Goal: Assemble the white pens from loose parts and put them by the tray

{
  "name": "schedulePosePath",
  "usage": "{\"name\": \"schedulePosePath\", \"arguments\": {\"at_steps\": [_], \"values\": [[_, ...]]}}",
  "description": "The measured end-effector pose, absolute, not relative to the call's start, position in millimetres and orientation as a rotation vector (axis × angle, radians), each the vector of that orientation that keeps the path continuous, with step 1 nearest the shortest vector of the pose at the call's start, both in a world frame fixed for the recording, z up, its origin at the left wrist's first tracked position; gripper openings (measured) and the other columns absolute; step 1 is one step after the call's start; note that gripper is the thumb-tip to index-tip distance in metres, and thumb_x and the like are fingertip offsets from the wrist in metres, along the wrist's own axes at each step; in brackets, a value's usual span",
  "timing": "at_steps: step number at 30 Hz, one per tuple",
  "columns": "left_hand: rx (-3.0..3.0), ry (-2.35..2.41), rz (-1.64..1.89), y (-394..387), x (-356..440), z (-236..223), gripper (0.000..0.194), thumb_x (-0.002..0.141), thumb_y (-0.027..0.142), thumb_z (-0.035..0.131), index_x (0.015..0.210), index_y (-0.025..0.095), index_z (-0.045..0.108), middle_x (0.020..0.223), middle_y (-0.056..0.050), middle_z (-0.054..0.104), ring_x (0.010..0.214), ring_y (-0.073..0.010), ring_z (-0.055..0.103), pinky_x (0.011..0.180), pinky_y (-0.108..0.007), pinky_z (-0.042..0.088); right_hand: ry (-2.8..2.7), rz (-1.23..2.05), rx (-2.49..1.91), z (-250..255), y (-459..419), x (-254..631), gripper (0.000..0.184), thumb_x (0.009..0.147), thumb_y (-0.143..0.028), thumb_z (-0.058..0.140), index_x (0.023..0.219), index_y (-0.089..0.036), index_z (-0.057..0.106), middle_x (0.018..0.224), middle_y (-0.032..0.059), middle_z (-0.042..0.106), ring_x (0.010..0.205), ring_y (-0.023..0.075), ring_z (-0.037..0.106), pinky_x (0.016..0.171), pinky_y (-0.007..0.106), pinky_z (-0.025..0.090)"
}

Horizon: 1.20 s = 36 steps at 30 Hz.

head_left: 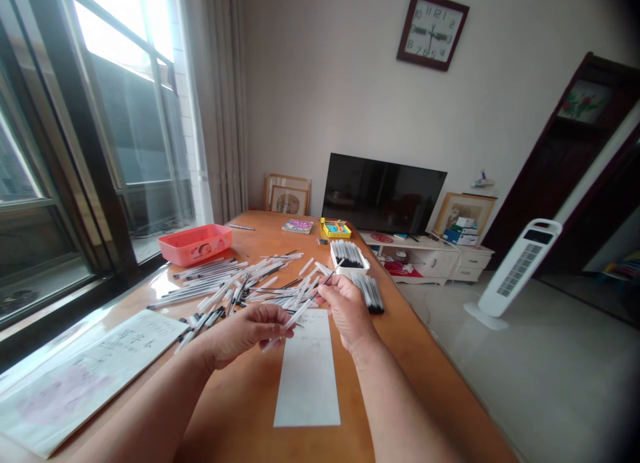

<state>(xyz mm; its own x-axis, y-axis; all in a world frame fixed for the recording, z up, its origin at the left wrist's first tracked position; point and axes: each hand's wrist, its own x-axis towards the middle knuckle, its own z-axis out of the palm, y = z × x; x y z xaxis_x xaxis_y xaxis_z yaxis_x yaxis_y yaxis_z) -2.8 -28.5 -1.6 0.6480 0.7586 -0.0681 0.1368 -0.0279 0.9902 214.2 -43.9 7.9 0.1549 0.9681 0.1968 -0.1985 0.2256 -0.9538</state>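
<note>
Pen (pixel 295 320) — partly hidden by right fingers (pixel 327 293)

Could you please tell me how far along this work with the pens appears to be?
Some looks done: a white box holds aligned pens, and a tidy bundle of pens lies beside it. In hand, the left hand and right hand hold a white pen. Left: a large loose heap of pens remains scattered.
</note>
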Motion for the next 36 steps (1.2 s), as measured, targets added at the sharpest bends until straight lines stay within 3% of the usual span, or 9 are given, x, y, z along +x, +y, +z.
{"name": "schedulePosePath", "arguments": {"at_steps": [6, 11, 18, 24, 29, 36], "values": [[1.586, 0.805, 0.612, -29.3, -5.8, 0.8, 0.024, 0.083, 0.043, 0.075, 0.093, 0.021, 0.076, 0.088, -0.006, 0.070, 0.070, -0.0167, 0.053, 0.063, -0.028, 0.036, -1.176, 1.086, -1.012, 10.8, -48.4, 211.1, 0.020, 0.078, -0.035, 0.071, 0.089, -0.018, 0.070, 0.081, 0.0010, 0.071, 0.075, 0.0157, 0.063, 0.065, 0.024, 0.045], [1.547, 0.813, 0.678, -21.8, -14.2, -3.8, 0.024, 0.084, 0.041, 0.074, 0.096, 0.020, 0.075, 0.085, -0.004, 0.068, 0.069, -0.0150, 0.051, 0.062, -0.027, 0.034, -1.123, 1.053, -1.054, 9.8, -46.1, 213.4, 0.032, 0.081, -0.037, 0.066, 0.105, -0.017, 0.071, 0.097, 0.0060, 0.076, 0.080, 0.0176, 0.067, 0.064, 0.025, 0.046], [1.436, 0.872, 0.822, -12.5, -25.1, -5.6, 0.029, 0.083, 0.041, 0.075, 0.099, 0.017, 0.075, 0.096, -0.009, 0.072, 0.070, -0.0142, 0.052, 0.063, -0.026, 0.035, -1.262, 0.974, -1.173, -8.6, -37.4, 210.5, 0.020, 0.078, -0.029, 0.061, 0.092, -0.017, 0.071, 0.081, 0.0030, 0.074, 0.072, 0.0171, 0.064, 0.067, 0.027, 0.047], [1.333, 0.921, 0.982, -6.6, -32.5, -5.5, 0.029, 0.077, 0.040, 0.080, 0.092, 0.016, 0.073, 0.097, -0.010, 0.073, 0.072, -0.0153, 0.057, 0.062, -0.027, 0.038, -1.592, 0.676, -1.419, -40.3, -25.8, 208.2, 0.015, 0.077, -0.021, 0.060, 0.086, -0.022, 0.073, 0.065, -0.0015, 0.066, 0.059, 0.0160, 0.056, 0.057, 0.026, 0.039], [1.220, 0.990, 1.090, -0.1, -37.4, -6.8, 0.028, 0.073, 0.038, 0.082, 0.086, 0.016, 0.070, 0.095, -0.010, 0.074, 0.069, -0.0140, 0.060, 0.060, -0.026, 0.038, -1.813, 0.442, -1.512, -46.1, -25.7, 204.4, 0.017, 0.075, -0.012, 0.062, 0.082, -0.023, 0.073, 0.079, 0.0015, 0.070, 0.072, 0.0176, 0.061, 0.065, 0.026, 0.040], [1.146, 1.006, 1.190, 1.4, -36.9, -6.0, 0.027, 0.071, 0.032, 0.082, 0.085, 0.014, 0.067, 0.088, -0.009, 0.074, 0.062, -0.0116, 0.056, 0.056, -0.025, 0.037, -2.002, 0.377, -1.496, -40.6, -36.4, 189.8, 0.023, 0.080, -0.011, 0.062, 0.090, -0.026, 0.077, 0.097, 0.0022, 0.072, 0.083, 0.0177, 0.064, 0.074, 0.026, 0.044]]}}
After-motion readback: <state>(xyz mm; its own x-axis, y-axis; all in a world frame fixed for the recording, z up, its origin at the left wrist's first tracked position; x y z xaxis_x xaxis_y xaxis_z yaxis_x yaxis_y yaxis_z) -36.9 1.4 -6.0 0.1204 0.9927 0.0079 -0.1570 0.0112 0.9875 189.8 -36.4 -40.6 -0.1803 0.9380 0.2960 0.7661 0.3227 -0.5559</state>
